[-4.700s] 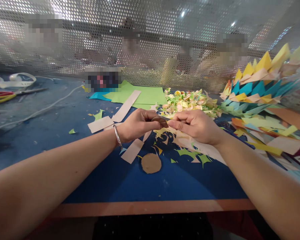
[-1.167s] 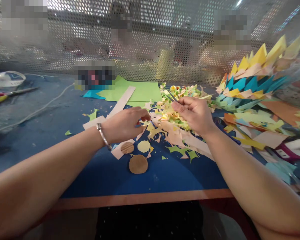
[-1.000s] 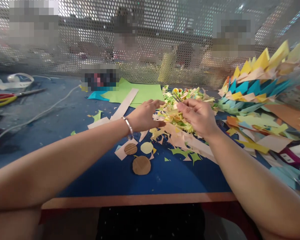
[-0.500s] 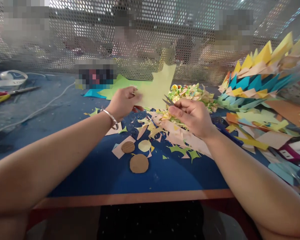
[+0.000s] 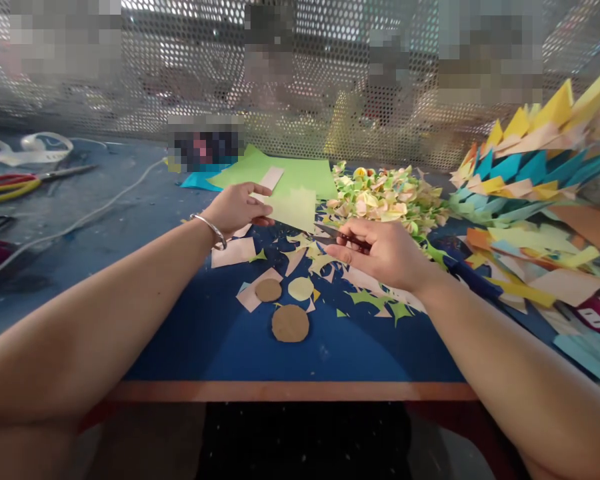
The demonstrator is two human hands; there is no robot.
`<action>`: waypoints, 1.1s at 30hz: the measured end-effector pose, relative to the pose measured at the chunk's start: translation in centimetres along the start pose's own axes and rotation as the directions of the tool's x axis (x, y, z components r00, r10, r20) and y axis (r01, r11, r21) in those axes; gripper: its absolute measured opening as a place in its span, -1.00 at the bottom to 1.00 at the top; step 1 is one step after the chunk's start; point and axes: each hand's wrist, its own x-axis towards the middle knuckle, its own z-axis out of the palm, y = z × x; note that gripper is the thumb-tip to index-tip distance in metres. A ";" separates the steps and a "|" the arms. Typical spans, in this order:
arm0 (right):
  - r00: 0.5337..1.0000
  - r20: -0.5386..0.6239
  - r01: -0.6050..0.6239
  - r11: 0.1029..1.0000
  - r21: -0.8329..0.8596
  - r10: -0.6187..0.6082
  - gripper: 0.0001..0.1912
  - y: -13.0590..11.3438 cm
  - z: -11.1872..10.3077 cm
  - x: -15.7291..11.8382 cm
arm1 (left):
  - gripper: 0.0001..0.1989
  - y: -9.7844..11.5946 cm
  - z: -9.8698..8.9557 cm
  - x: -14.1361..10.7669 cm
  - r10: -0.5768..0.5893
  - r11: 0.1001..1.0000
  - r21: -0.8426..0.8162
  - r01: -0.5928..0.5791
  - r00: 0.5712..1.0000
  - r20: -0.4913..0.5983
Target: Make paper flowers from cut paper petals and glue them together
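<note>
My left hand [image 5: 243,205] pinches a pale yellow sheet of paper [image 5: 297,208] above the table. My right hand [image 5: 375,250] grips a pair of scissors [image 5: 329,231], whose blades point left at the lower right corner of that sheet. Behind the sheet lies light green paper [image 5: 310,172] with a small pale strip [image 5: 273,177] on it. Below my hands are cut scraps [image 5: 295,260], two brown cardboard discs, the larger one [image 5: 290,324] nearer me, and a pale yellow paper disc [image 5: 301,289].
A heap of small folded paper pieces [image 5: 385,200] lies beyond my right hand. At the right stands a layered spiky paper piece [image 5: 520,163] near loose paper strips [image 5: 540,267]. Red-and-yellow-handled scissors [image 5: 25,183] and a white cable [image 5: 87,217] lie left. A perforated metal screen [image 5: 310,113] rises behind.
The yellow sheet has come down and its jagged upper part no longer shows above it. The scissors have moved lower, to the sheet's corner. The view has shifted slightly.
</note>
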 end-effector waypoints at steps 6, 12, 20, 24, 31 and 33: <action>1.000 0.007 0.019 0.994 -0.109 -0.018 -0.57 0.2 -0.3 -0.1 | -0.57 0.4 -2.3 0.3 0.125 0.945 0.312 -0.099 0.990 -0.065; 1.000 0.026 0.010 0.993 -0.118 -0.007 -0.56 0.0 -0.3 -0.1 | -0.67 1.7 -4.6 -1.6 -0.055 0.556 0.766 -0.323 0.905 0.421; 0.999 0.041 0.009 0.990 -0.138 -0.004 -0.55 -0.1 -0.4 -0.1 | -0.65 2.1 -4.2 -2.1 -0.136 0.522 0.769 -0.369 0.854 0.502; 0.999 0.036 0.026 0.986 -0.162 -0.020 -0.54 -0.1 -0.5 -0.1 | -0.51 2.1 -4.6 -2.0 -0.136 0.496 0.799 -0.340 0.879 0.458; 0.999 0.026 0.043 0.982 -0.187 -0.038 -0.53 -0.3 -0.5 -0.1 | -0.70 1.5 -4.8 -1.5 -0.214 0.521 0.789 -0.326 0.845 0.490; 0.999 0.027 0.044 0.981 -0.187 -0.039 -0.53 -0.3 -0.5 -0.1 | -0.75 1.4 -5.0 -1.3 -0.202 0.542 0.765 -0.348 0.829 0.521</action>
